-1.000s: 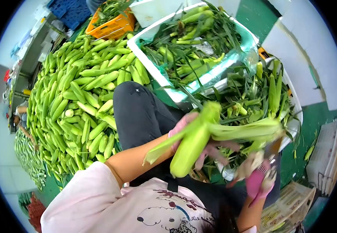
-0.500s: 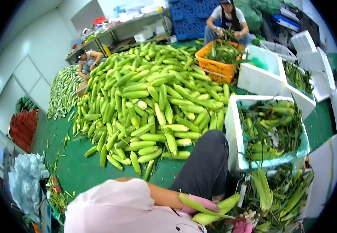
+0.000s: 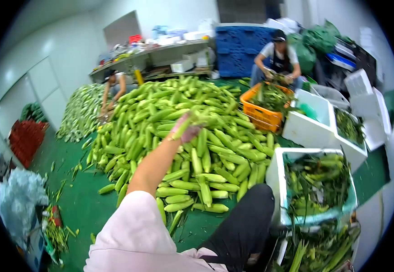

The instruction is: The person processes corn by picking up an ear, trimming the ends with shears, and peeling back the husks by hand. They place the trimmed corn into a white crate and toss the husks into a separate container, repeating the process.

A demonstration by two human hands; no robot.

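Observation:
My left hand (image 3: 187, 131), in a pink glove, reaches out over the big pile of green corn ears (image 3: 160, 104). Its fingers are closed on an ear of corn (image 3: 204, 119), blurred by motion. The bare forearm runs down to a pale pink sleeve. My right hand is not in view. Beside my dark-trousered knee stands a white foam box (image 3: 277, 186) with husks and leaves in it, and more husks (image 3: 324, 249) lie in a container below it.
One person (image 3: 278, 59) sits behind an orange crate (image 3: 261, 116) of leaves. Another person (image 3: 117, 86) bends by a second heap at the back left. More foam boxes (image 3: 309, 127) stand on the right. Blue pallets (image 3: 242, 50) and a shelf (image 3: 149, 52) line the back.
My left hand has gone from my lap up and forward over the pile with the corn. My right hand has left the view. The camera view has tilted up.

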